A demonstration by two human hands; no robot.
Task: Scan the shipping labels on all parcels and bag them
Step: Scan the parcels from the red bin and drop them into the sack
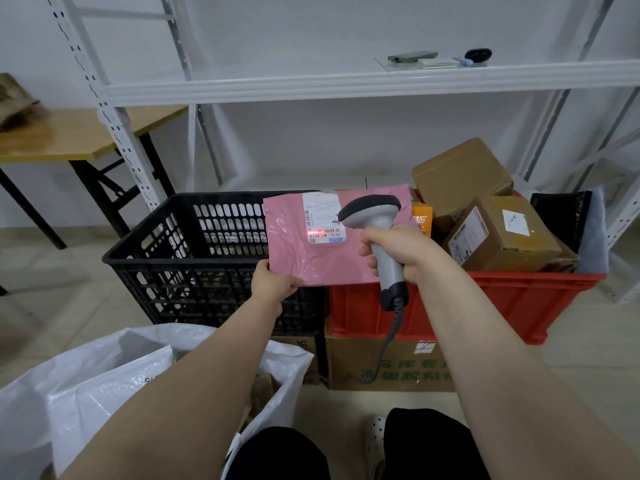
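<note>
White metal shelving (346,83) is standing against a pale wall, with a wooden counter (69,133) sitting off to the left on a tiled floor. A large white bag (86,393) is lying open at the lower left, beside the person's knees. Behind it a black slotted crate (194,244) is resting on the floor, and just to its right a red crate (519,299) is sitting on top of a printed cardboard carton (363,368). Brown cardboard parcels (509,233) are piling above the red crate's rim, with a small orange box (422,216) and a black mailer (561,216) showing among them. A pink parcel (304,258) is being held in the air, in front of the gap where the two crates meet, tilted so its face is turned toward the camera. The left grip (272,282) is pinching its lower left corner, thumb on top. The right grip (398,251) is wrapping fully around the handle of a grey scanner (372,213), whose head is pointing at the parcel and whose coiled cable (388,344) is hanging down. The white shipping label (320,216) is sitting on the parcel's upper middle, and a red scan line (313,233) is glowing across its lower barcode.
</note>
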